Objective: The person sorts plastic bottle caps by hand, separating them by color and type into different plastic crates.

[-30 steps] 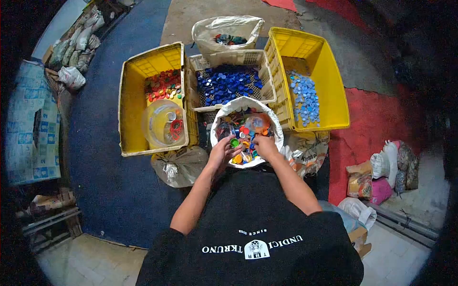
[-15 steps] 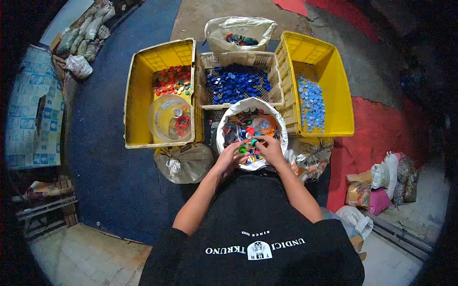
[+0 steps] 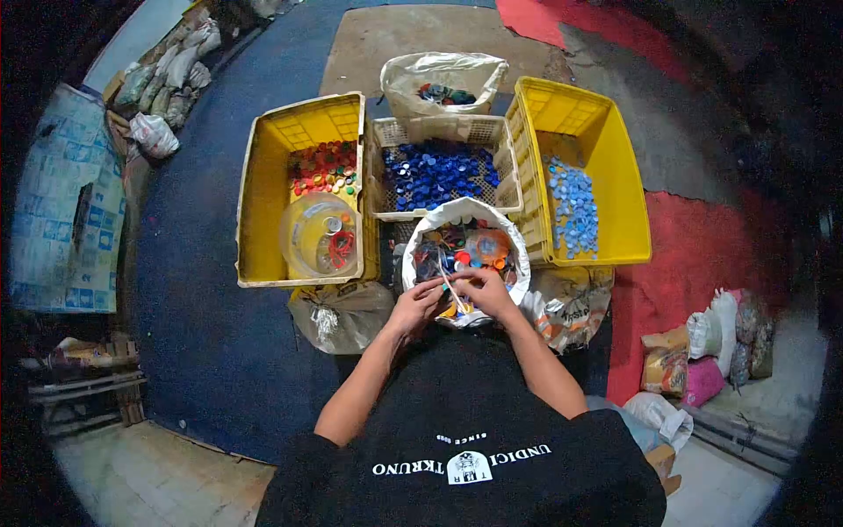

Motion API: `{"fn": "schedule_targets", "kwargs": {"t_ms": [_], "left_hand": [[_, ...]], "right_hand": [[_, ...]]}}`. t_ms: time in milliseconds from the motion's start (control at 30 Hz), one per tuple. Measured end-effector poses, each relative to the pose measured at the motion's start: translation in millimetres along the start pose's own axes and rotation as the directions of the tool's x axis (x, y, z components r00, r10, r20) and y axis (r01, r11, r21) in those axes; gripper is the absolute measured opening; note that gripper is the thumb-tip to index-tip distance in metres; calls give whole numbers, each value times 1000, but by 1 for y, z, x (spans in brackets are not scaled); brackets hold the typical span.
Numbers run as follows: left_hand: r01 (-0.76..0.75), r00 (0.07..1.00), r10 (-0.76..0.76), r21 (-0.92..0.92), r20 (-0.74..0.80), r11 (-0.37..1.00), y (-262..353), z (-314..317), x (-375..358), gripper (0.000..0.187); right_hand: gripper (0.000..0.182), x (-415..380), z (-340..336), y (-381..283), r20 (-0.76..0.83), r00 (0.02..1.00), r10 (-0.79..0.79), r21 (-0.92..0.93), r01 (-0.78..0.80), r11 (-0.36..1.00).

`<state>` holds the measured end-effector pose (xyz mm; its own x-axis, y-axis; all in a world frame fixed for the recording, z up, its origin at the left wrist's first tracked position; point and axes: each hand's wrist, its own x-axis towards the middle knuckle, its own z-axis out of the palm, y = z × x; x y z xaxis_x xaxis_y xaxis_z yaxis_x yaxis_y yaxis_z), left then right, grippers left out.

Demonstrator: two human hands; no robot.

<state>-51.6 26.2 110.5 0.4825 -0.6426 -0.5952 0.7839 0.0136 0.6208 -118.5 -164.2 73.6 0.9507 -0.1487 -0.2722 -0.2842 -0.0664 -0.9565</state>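
Note:
A white sack (image 3: 520,279), its rim rolled open, stands right in front of me and holds mixed plastic bottle caps and clear or dark plastic pieces. My left hand (image 3: 418,307) is over its near left side, fingers drawn together. My right hand (image 3: 488,293) comes in from the other side, fingertips bent towards the left ones. Between them a thin white strip (image 3: 444,269) slants across the sack's mouth, pinched at the fingertips. Small details at the fingertips are too tiny to make out. Red and white caps (image 3: 463,257) lie just beyond my hands.
A yellow crate (image 3: 255,202) at left holds red caps and a clear round tub (image 3: 294,230). Dark blue caps fill a white basket (image 3: 443,215); light blue caps lie in the right yellow crate (image 3: 619,193). Another sack (image 3: 404,75) stands behind. Tied sacks (image 3: 342,314) flank mine.
The green cap at my left hand and the teal cap at my right no longer show. A white strip now appears between my fingertips, and my hands are closer together. The camera view has shifted slightly.

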Motion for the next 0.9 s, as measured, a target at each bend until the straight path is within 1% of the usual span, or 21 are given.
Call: {"fn": "schedule_targets", "kwargs": {"t_ms": [33, 67, 100, 133, 167, 200, 233, 300, 333, 367, 433, 467, 500, 533, 567, 600, 667, 733, 767, 833, 900], "left_hand": [[5, 998, -3, 42, -67, 999, 0, -5, -6, 37], [-58, 994, 66, 91, -88, 994, -20, -29, 6, 40], [-67, 993, 75, 91, -95, 994, -19, -33, -1, 40], [-88, 987, 108, 164, -120, 983, -17, -35, -9, 42], [-104, 980, 140, 237, -143, 966, -16, -36, -17, 44], [-134, 975, 155, 134, -162, 982, -18, -36, -21, 46], [-136, 973, 158, 133, -170, 982, -20, -36, -27, 46], [-135, 963, 166, 150, -212, 979, -20, -37, -39, 48], [-108, 961, 140, 141, -241, 984, -13, -31, -48, 48], [-85, 957, 120, 139, -265, 987, -9, -27, -54, 47], [-101, 949, 124, 93, -289, 991, -16, -27, -58, 47], [-93, 948, 117, 93, -295, 991, -18, -28, -59, 47], [-82, 952, 100, 73, -291, 994, -19, -27, -60, 47], [-73, 955, 85, 53, -285, 996, -20, -26, -60, 46], [-68, 955, 80, 53, -287, 996, -20, -24, -60, 46], [-46, 954, 65, 69, -293, 997, -17, -21, -60, 47], [-23, 953, 48, 88, -299, 996, -18, -21, -58, 47], [-99, 950, 209, 410, -234, 907, -17, -22, -53, 44], [-102, 950, 211, 413, -229, 905, -17, -21, -50, 44], [-175, 929, 347, 670, -131, 721, -10, -11, -48, 38], [-201, 928, 356, 660, -108, 724, -12, -14, -39, 35]], "right_hand": [[26, 15, 2, 20, -86, 996, 31, 79, -24, 997], [25, 30, -1, 36, -118, 993, -23, -134, 7, 991], [25, 44, -5, 45, -137, 987, -86, -342, 34, 939], [25, 57, -7, 47, -130, 988, -89, -339, 41, 940], [25, 70, -10, 49, -164, 984, -64, -569, -41, 822], [26, 81, -12, 53, -202, 978, -51, -755, -123, 644], [26, 89, -13, 58, -194, 980, -52, -755, -116, 646], [26, 107, -16, 71, -119, 992, -38, -820, -77, 567], [30, 115, -15, 76, -100, 995, 24, -859, -98, 502], [30, 121, -12, 82, -96, 995, 24, -854, -95, 511], [38, 126, -10, 67, -179, 976, 127, -885, -216, 412], [42, 132, -9, 67, -219, 967, 130, -881, -253, 401], [42, 135, -7, 69, -216, 967, 137, -880, -253, 402], [41, 138, -6, 71, -214, 967, 140, -896, -252, 365], [41, 140, -6, 72, -214, 966, 144, -911, -250, 328], [40, 143, -4, 70, -231, 951, 206, -902, -288, 320], [38, 142, -1, 70, -251, 946, 206, -906, -304, 293], [36, 148, -1, 76, -275, 941, 199, -910, -321, 264], [36, 151, -1, 79, -294, 924, 243, -890, -357, 282], [36, 151, -1, 76, -313, 905, 288, -867, -396, 303], [39, 141, -4, 70, -311, 934, 177, -819, -358, 448]]}}
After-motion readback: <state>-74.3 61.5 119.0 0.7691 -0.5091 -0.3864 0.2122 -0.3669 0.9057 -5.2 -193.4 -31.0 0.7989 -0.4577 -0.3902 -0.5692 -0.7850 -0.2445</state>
